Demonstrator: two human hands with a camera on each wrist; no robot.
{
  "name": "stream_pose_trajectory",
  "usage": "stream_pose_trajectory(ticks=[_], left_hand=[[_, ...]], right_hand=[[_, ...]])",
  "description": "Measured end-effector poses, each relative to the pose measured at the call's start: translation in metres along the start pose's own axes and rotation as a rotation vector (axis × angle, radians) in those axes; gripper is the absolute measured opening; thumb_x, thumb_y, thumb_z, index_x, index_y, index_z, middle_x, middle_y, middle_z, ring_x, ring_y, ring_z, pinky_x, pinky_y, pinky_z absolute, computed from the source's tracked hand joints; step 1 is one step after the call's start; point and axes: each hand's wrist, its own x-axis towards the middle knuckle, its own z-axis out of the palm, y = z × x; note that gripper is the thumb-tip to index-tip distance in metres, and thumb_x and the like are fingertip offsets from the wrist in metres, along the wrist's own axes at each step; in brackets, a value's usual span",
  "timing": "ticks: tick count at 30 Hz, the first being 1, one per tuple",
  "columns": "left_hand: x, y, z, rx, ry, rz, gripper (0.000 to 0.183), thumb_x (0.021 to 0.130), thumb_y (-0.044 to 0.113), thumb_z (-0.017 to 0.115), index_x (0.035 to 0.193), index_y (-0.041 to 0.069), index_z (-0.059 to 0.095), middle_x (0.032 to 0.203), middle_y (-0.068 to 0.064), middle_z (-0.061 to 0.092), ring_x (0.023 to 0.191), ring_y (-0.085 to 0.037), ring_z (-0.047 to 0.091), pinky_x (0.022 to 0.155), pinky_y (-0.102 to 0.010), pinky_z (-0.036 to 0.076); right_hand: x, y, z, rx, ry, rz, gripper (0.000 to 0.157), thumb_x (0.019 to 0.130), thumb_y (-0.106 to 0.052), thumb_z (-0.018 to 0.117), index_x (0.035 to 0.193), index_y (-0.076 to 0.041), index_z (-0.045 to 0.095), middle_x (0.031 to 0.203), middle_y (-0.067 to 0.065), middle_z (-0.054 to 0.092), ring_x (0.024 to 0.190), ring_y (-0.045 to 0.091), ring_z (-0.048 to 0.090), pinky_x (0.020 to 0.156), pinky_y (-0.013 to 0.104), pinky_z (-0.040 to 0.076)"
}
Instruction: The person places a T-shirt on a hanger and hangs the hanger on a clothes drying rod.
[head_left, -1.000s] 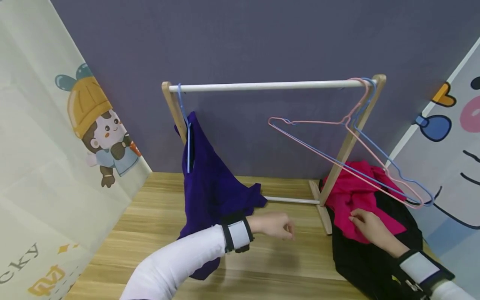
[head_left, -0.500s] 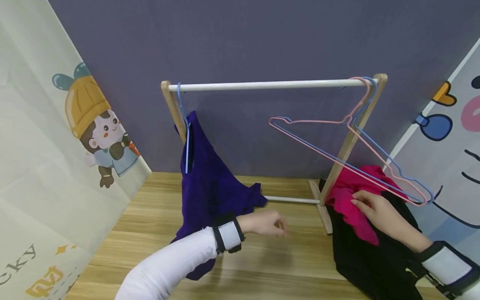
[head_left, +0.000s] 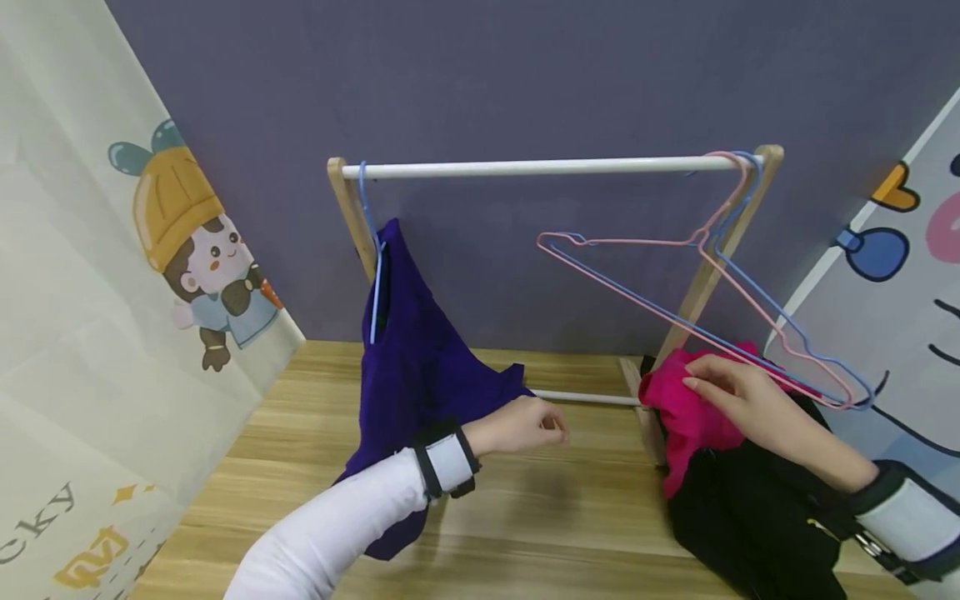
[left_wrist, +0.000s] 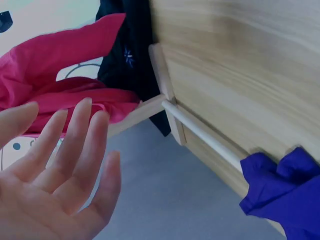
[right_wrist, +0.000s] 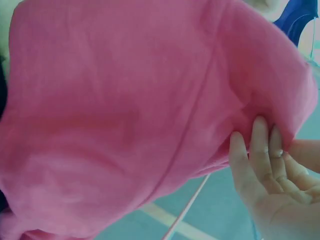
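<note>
My right hand (head_left: 738, 392) pinches a bright pink garment (head_left: 678, 408) between thumb and fingers, beside the rack's right post. In the right wrist view the pink cloth (right_wrist: 115, 100) fills most of the picture, its edge held at the fingertips. A black garment (head_left: 750, 517) lies bunched under it on the table. My left hand (head_left: 521, 427) hovers over the table with relaxed fingers and nothing in it. In the left wrist view that hand (left_wrist: 60, 185) shows its palm. Close by, a purple garment (head_left: 420, 358) hangs on a light blue hanger (head_left: 377, 300) at the rack's left end.
A wooden rack with a white top rod (head_left: 540, 167) stands on the wood-grain table (head_left: 285, 467). A pink hanger (head_left: 637, 242) and a blue hanger (head_left: 765, 293) hang together at its right end, just above my right hand. A grey wall (head_left: 525, 75) rises behind.
My right hand has moved up and slightly left, lifting the pink garment and drawing it toward the right post. My left hand has shifted slightly left and up.
</note>
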Motion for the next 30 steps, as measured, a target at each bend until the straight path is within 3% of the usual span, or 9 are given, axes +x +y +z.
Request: stream_pose_trajectory(ticks=[5,9,13,18,26,30], left_hand=[[0.000,0.001,-0.006,-0.118,0.080,0.002,0.014,0.087,0.022,0.054,0.090,0.013,0.064,0.077,0.004,0.064,0.065,-0.001,0.053,0.057,-0.017,0.044],[0.000,0.010,-0.012,-0.354,0.106,0.012,0.024,0.091,0.026,0.046,0.088,0.009,0.064,0.078,-0.005,0.066,0.069,-0.008,0.058,0.062,-0.020,0.048],[0.001,0.020,-0.017,-0.530,0.075,0.046,0.032,0.093,0.027,0.041,0.090,0.003,0.063,0.083,-0.013,0.067,0.071,-0.011,0.060,0.068,-0.023,0.050],[0.001,0.029,-0.021,-0.584,0.055,0.052,0.032,0.093,0.026,0.041,0.088,0.004,0.063,0.083,-0.013,0.066,0.072,-0.012,0.060,0.068,-0.023,0.050],[-0.003,0.029,-0.025,-0.670,0.051,-0.074,0.019,0.087,0.021,0.054,0.083,0.006,0.064,0.077,-0.012,0.067,0.067,-0.016,0.061,0.066,-0.027,0.052],[-0.005,0.022,-0.025,-0.624,0.102,-0.086,0.006,0.081,0.007,0.059,0.083,0.003,0.061,0.073,-0.009,0.065,0.063,-0.014,0.059,0.061,-0.024,0.051]], right_hand=[[0.004,-0.013,0.002,0.004,0.004,0.006,0.010,0.082,-0.007,0.058,0.092,-0.008,0.060,0.075,0.001,0.056,0.062,0.009,0.044,0.049,0.024,0.038],[0.008,-0.027,0.007,-0.008,0.032,-0.018,0.013,0.080,-0.005,0.060,0.093,-0.006,0.060,0.079,0.003,0.059,0.062,0.009,0.045,0.049,0.024,0.041],[0.012,-0.040,0.015,-0.001,0.057,-0.042,0.014,0.078,-0.003,0.062,0.091,-0.006,0.061,0.077,0.003,0.059,0.059,0.009,0.046,0.048,0.025,0.043],[0.014,-0.054,0.027,0.032,0.069,-0.048,0.012,0.077,-0.002,0.062,0.089,-0.006,0.061,0.074,0.001,0.059,0.059,0.008,0.046,0.048,0.026,0.045],[0.017,-0.067,0.048,0.072,0.082,-0.060,0.011,0.076,-0.003,0.064,0.086,-0.008,0.062,0.076,0.000,0.061,0.060,0.007,0.047,0.050,0.028,0.047],[0.014,-0.066,0.055,0.131,-0.023,-0.029,0.009,0.077,-0.005,0.064,0.084,-0.009,0.062,0.072,-0.003,0.060,0.061,0.006,0.052,0.054,0.027,0.050]])
